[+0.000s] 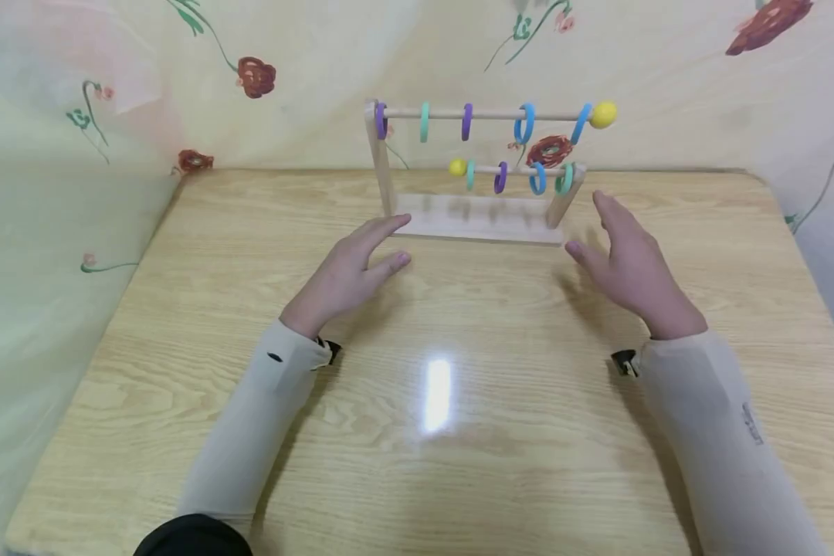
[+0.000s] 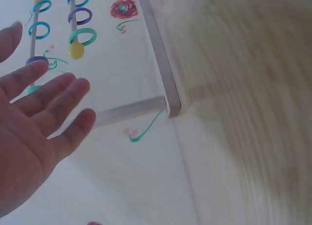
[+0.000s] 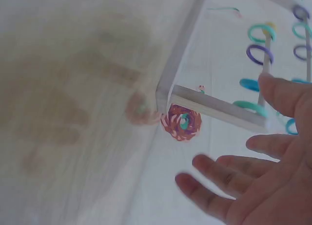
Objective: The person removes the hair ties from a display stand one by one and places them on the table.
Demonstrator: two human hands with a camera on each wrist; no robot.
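Observation:
A wooden rack (image 1: 479, 218) stands at the back of the table, with an upper and a lower rod ending in yellow balls. The upper rod carries purple, green and blue rings (image 1: 524, 123); the lower one bears green, purple and blue rings (image 1: 537, 178). My left hand (image 1: 347, 270), fingers extended and holding nothing, is near the rack's front left corner. To the right of the rack, my right hand (image 1: 632, 266) is empty too, its thumb and fingers apart. In the wrist views both the left hand (image 2: 44, 122) and right hand (image 3: 263, 176) show spread fingers.
The wood-grain table (image 1: 500, 463) has a bright light reflection near its middle. A cloth with painted flowers (image 1: 306, 77) hangs behind the table and at its sides. A black round object (image 1: 193, 537) shows at the bottom left edge.

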